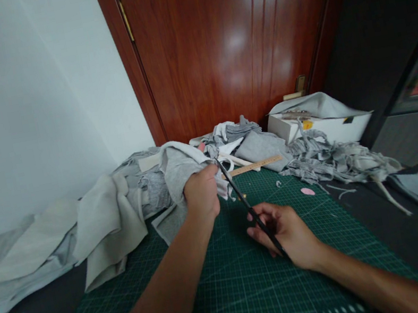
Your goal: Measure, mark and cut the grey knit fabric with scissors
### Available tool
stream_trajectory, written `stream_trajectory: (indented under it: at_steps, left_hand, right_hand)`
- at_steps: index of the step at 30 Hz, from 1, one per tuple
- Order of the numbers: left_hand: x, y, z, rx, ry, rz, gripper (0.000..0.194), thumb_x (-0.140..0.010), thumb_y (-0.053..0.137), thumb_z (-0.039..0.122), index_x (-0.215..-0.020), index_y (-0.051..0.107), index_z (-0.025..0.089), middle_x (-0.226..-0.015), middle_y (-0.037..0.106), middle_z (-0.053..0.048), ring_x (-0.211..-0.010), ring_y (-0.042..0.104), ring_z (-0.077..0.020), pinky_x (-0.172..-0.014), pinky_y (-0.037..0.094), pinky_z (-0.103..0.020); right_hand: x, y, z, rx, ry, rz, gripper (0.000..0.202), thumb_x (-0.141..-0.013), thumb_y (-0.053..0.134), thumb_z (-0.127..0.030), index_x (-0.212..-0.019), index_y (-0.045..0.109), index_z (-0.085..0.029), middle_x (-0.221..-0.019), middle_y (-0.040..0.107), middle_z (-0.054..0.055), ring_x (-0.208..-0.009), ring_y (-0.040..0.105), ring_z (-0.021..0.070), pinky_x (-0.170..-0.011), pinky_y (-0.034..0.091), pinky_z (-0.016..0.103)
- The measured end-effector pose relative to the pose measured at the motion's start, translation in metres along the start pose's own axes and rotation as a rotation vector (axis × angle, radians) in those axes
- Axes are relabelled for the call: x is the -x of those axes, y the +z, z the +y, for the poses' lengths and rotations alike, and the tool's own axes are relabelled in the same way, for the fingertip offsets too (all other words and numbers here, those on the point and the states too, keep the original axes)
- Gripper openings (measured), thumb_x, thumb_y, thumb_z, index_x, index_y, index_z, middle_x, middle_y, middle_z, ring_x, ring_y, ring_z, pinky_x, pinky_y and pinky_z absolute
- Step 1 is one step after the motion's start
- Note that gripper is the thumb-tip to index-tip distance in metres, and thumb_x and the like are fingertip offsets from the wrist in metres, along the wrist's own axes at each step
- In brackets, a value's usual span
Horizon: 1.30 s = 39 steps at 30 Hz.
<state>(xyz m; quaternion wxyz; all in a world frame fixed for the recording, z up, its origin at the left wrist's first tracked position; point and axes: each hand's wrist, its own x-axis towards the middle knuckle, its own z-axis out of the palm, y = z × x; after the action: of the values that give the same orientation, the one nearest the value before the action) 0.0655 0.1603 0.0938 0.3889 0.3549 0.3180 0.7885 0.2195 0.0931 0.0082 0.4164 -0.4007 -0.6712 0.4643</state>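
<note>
My left hand (202,193) is closed round a piece of grey fabric (179,170), which hangs over and to the left of the fingers. Dark scissors (253,213) are in my right hand (281,233), its fingers closed about the handles. Their tip points up and left, close beside the fabric at my left hand's fingertips. Whether the tip touches the fabric I cannot tell. Both hands are above a green cutting mat (233,292).
Grey fabric pieces (101,213) lie to the left. At the back are a wooden ruler (255,165) and more cloth. A white box (321,128) stands back right, with grey scraps (334,158) before it. A pink oval piece (308,191) lies on the mat.
</note>
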Motion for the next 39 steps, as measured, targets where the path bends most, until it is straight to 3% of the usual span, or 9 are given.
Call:
stream_trajectory:
  at_steps: [10, 14, 21, 28, 32, 39]
  left_hand:
    - [-0.004, -0.002, -0.001, 0.044, 0.029, 0.039, 0.037, -0.061, 0.074, 0.01, -0.096, 0.079, 0.02, -0.101, 0.081, -0.003, -0.116, 0.071, -0.0257, -0.114, 0.047, -0.043]
    - [-0.003, 0.001, 0.002, 0.102, 0.042, 0.081, 0.028, -0.061, 0.077, 0.015, -0.088, 0.077, 0.017, -0.1, 0.08, -0.005, -0.111, 0.073, -0.0275, -0.105, 0.053, -0.042]
    - [-0.01, -0.001, -0.002, 0.12, 0.111, 0.146, 0.021, -0.058, 0.079, 0.016, -0.078, 0.072, 0.02, -0.085, 0.076, -0.001, -0.101, 0.075, -0.027, -0.099, 0.057, -0.042]
    - [-0.01, -0.002, -0.003, 0.136, -0.039, 0.211, 0.02, -0.054, 0.079, 0.012, -0.071, 0.07, 0.018, -0.084, 0.076, -0.002, -0.093, 0.075, -0.0265, -0.09, 0.06, -0.04]
    - [-0.011, -0.003, -0.004, 0.045, -0.071, 0.21, 0.015, -0.056, 0.076, 0.009, -0.064, 0.067, 0.017, -0.075, 0.073, -0.003, -0.086, 0.075, -0.0257, -0.087, 0.059, -0.04]
    - [-0.037, -0.029, -0.017, -0.308, 0.152, 0.093, 0.02, -0.062, 0.068, 0.011, -0.078, 0.07, 0.023, -0.08, 0.075, -0.002, -0.099, 0.073, -0.0237, -0.103, 0.052, -0.037]
  right_hand:
    - [-0.003, -0.003, 0.002, -0.015, 0.039, -0.028, 0.026, -0.08, 0.079, -0.031, -0.095, 0.062, -0.019, -0.06, 0.056, -0.009, -0.038, 0.044, 0.006, -0.037, 0.035, 0.018]
    - [-0.004, -0.005, 0.004, -0.019, 0.033, -0.029, 0.024, -0.08, 0.08, -0.028, -0.094, 0.062, -0.019, -0.06, 0.056, -0.009, -0.039, 0.044, 0.0055, -0.037, 0.034, 0.018]
    - [-0.004, -0.005, 0.001, -0.018, 0.048, -0.027, 0.024, -0.08, 0.078, -0.031, -0.094, 0.062, -0.019, -0.058, 0.055, -0.009, -0.037, 0.043, 0.0056, -0.036, 0.033, 0.018]
    - [-0.004, -0.006, 0.004, -0.016, 0.045, -0.035, 0.025, -0.08, 0.078, -0.03, -0.094, 0.062, -0.018, -0.059, 0.056, -0.009, -0.038, 0.043, 0.0054, -0.037, 0.036, 0.017]
    - [-0.005, -0.007, 0.004, -0.018, 0.054, -0.049, 0.026, -0.078, 0.079, -0.029, -0.095, 0.063, -0.018, -0.06, 0.056, -0.009, -0.039, 0.042, 0.0052, -0.037, 0.037, 0.017]
    - [-0.006, -0.013, -0.001, -0.026, 0.089, -0.116, 0.029, -0.077, 0.082, -0.032, -0.092, 0.062, -0.018, -0.058, 0.054, -0.01, -0.038, 0.041, 0.0048, -0.036, 0.036, 0.016]
